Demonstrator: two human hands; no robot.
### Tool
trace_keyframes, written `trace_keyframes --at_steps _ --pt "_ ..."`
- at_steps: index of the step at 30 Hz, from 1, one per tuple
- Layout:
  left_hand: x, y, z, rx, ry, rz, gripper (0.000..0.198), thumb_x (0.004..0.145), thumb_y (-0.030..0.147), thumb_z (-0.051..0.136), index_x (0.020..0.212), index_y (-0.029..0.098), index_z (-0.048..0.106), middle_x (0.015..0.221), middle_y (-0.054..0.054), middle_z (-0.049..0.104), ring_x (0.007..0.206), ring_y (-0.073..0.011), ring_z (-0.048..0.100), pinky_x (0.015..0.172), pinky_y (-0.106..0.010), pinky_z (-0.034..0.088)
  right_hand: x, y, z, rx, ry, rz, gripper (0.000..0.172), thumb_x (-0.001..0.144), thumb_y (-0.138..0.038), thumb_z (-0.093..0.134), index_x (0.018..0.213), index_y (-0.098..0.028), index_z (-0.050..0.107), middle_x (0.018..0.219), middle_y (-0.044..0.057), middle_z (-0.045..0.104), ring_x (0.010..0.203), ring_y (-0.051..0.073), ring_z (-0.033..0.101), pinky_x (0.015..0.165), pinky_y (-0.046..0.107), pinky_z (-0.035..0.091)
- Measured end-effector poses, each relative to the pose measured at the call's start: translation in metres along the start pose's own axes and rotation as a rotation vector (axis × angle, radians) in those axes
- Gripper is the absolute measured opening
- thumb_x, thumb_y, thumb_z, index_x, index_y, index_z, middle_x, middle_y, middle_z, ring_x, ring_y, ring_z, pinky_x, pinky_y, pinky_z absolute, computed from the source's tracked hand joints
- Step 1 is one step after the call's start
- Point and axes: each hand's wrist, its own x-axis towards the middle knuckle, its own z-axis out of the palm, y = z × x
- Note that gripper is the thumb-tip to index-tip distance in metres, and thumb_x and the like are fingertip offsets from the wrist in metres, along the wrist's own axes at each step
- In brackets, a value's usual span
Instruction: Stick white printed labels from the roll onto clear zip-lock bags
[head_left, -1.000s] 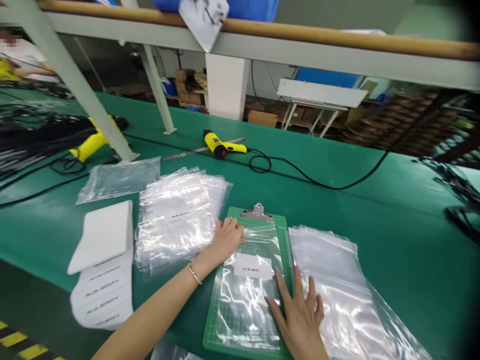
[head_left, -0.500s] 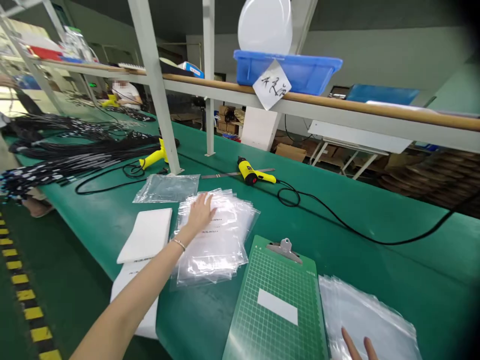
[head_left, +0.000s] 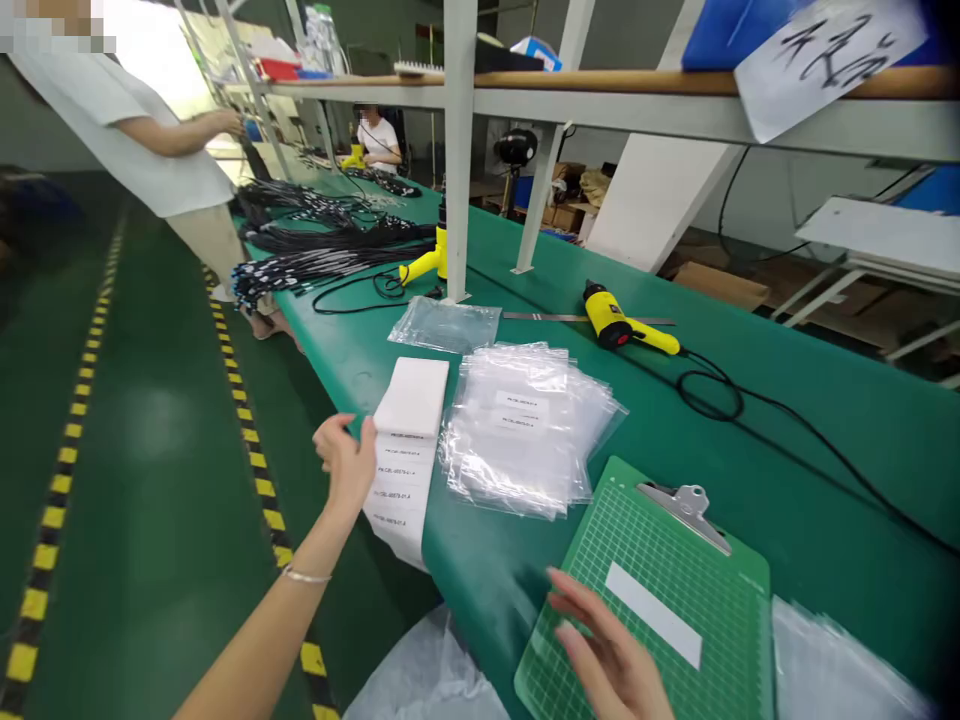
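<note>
My left hand [head_left: 346, 462] is at the left edge of a folded strip of printed white labels [head_left: 409, 455], its thumb against or just over the edge. Its thumb and index finger stand apart. The strip hangs over the table's front edge. My right hand [head_left: 611, 650] hovers over a green clipboard [head_left: 585, 540] with a grid, fingers apart and holding nothing. A blank white strip [head_left: 654, 615] lies on the clipboard. Between the hands, a fanned pile of clear zip bags [head_left: 517, 460] shows printed labels. More clear bags [head_left: 832, 660] lie right of the clipboard.
A yellow heat gun [head_left: 619, 325] with a black cord and a steel ruler [head_left: 544, 317] lie behind the bags. A shelf post [head_left: 459, 160] stands at the back. Black cables [head_left: 352, 255] cover the far left, where a person [head_left: 157, 130] stands. Below hangs a translucent bag [head_left: 435, 675].
My left hand has left the bag pile and moved to the label strip. My right hand has come from the right-hand bags to above the clipboard. The view has turned left.
</note>
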Motion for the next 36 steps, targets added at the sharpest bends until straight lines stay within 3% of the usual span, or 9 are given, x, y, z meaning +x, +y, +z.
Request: trace_keyframes --at_steps 3,6,10,13,17,21,26,31,36 --pt "-0.023 -0.036 -0.035 -0.132 -0.138 -0.247 0.046 0.076 0.056 0.049 0.098 0.018 0.036 0.109 -0.019 0.052 0.112 -0.0334 0.048 0.091 -0.055 0.038 0.033 -0.003 0.042 0.085 -0.273 0.009 0.051 0.08 -0.05 0.054 0.121 -0.019 0.057 0.11 0.013 0.063 0.097 0.024 0.061 0.082 0.037 0.051" --pt "-0.039 -0.036 -0.054 -0.285 -0.393 -0.327 0.059 0.055 0.056 0.07 0.087 0.021 0.036 0.08 -0.006 0.062 0.077 -0.0269 0.063 0.066 -0.042 0.052 0.062 -0.006 0.087 0.084 -0.349 0.041 0.069 0.072 -0.042 0.063 0.132 -0.014 0.044 0.128 0.018 0.051 0.083 0.02 0.062 0.071 0.035 0.053" --pt "-0.04 -0.014 -0.07 -0.378 -0.465 -0.288 0.059 0.057 0.058 0.069 0.089 0.023 0.033 0.072 0.0 0.061 0.061 -0.0199 0.06 0.053 -0.032 0.048 0.078 -0.02 0.125 0.033 -0.331 -0.072 0.036 0.072 -0.035 0.06 0.099 -0.012 0.066 0.086 0.01 0.068 0.065 0.018 0.059 0.054 0.029 0.048" --pt "-0.038 -0.003 -0.074 -0.308 -0.377 -0.143 0.051 0.063 0.054 0.066 0.091 0.022 0.038 0.073 0.0 0.058 0.063 -0.0185 0.057 0.055 -0.03 0.044 0.079 -0.032 0.131 0.023 -0.226 -0.189 0.019 0.073 -0.032 0.057 0.073 -0.016 0.067 0.075 0.006 0.064 0.07 0.018 0.054 0.06 0.028 0.044" --pt "-0.052 0.011 -0.074 0.186 -0.011 0.358 0.025 0.078 0.041 0.057 0.096 0.023 0.058 0.101 -0.009 0.054 0.094 -0.027 0.052 0.076 -0.043 0.037 0.078 -0.039 0.132 0.063 -0.223 -0.254 0.021 0.073 -0.032 0.055 0.072 -0.015 0.068 0.063 0.003 0.059 0.058 0.015 0.047 0.052 0.025 0.039" --pt "-0.075 0.027 -0.074 0.472 -0.163 0.787 0.009 0.083 0.03 0.059 0.089 0.029 0.065 0.097 -0.002 0.063 0.094 -0.0254 0.051 0.078 -0.044 0.025 0.079 -0.041 0.135 0.096 -0.248 -0.288 0.024 0.075 -0.031 0.052 0.079 -0.015 0.07 0.061 0.002 0.057 0.053 0.013 0.044 0.05 0.025 0.037" --pt "-0.081 0.03 -0.072 0.446 -0.231 0.797 0.01 0.085 0.022 0.057 0.085 0.027 0.067 0.08 0.002 0.066 0.083 -0.0194 0.054 0.076 -0.041 0.022 0.076 -0.045 0.134 -0.057 -0.211 -0.388 0.023 0.078 -0.024 0.051 0.082 -0.018 0.073 0.062 0.003 0.058 0.055 0.015 0.047 0.052 0.027 0.036" --pt "-0.077 0.024 -0.072 0.397 -0.351 0.676 0.017 0.088 0.025 0.053 0.088 0.032 0.068 0.08 0.004 0.065 0.078 -0.0155 0.054 0.07 -0.036 0.022 0.073 -0.046 0.133 -0.104 -0.198 -0.401 0.023 0.078 -0.023 0.051 0.082 -0.019 0.073 0.063 0.004 0.061 0.058 0.016 0.049 0.055 0.027 0.037" --pt "-0.08 0.023 -0.07 0.43 -0.248 0.824 0.019 0.088 0.021 0.05 0.082 0.026 0.068 0.076 0.002 0.065 0.074 -0.0147 0.056 0.071 -0.037 0.023 0.076 -0.04 0.134 0.023 -0.267 -0.294 0.025 0.077 -0.028 0.052 0.084 -0.016 0.073 0.062 0.004 0.064 0.052 0.014 0.049 0.051 0.026 0.039"
